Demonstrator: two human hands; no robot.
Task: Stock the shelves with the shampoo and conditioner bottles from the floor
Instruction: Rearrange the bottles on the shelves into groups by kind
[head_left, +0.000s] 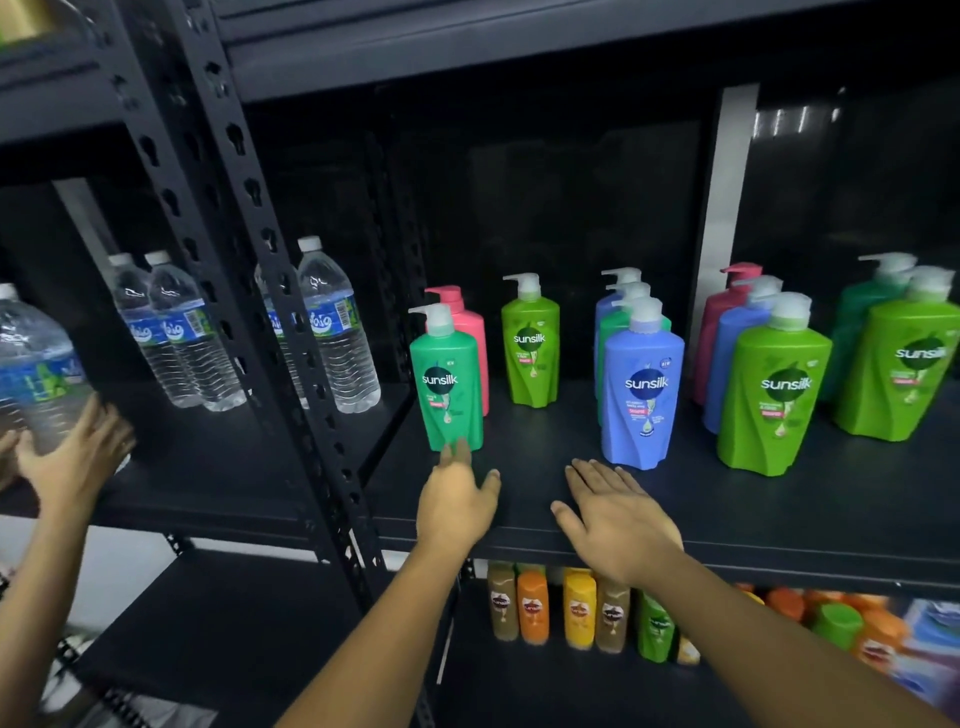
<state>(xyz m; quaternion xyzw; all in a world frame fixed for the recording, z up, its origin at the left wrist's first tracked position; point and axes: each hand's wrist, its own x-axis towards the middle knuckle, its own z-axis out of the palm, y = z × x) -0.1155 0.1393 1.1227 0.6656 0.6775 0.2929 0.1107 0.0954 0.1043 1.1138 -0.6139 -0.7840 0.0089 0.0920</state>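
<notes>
Stocking in progress, seen from the head camera. The landmark is the blue bottle, upright at the front of the dark shelf. Left of it stand a lime-green bottle further back and a teal bottle nearer the front, with a pink bottle close behind the teal one. Right of the blue bottle is a short row led by a large lime-green bottle, and beyond that another green pair. All pumps face up.

The left hand lies in front of the teal bottle, its fingertips at or just short of the bottle's base; contact cannot be confirmed. The right hand hovers just before the blue bottle. Both hands are empty, fingers spread wide and flat, holding nothing.

On the lower shelf, below the blue bottle, stand smaller bottles in brown, orange and yellow.

Judged state: much stock is already placed, though gaps and front space remain. The floor supply is out of view, so the remainder cannot be told.
</notes>
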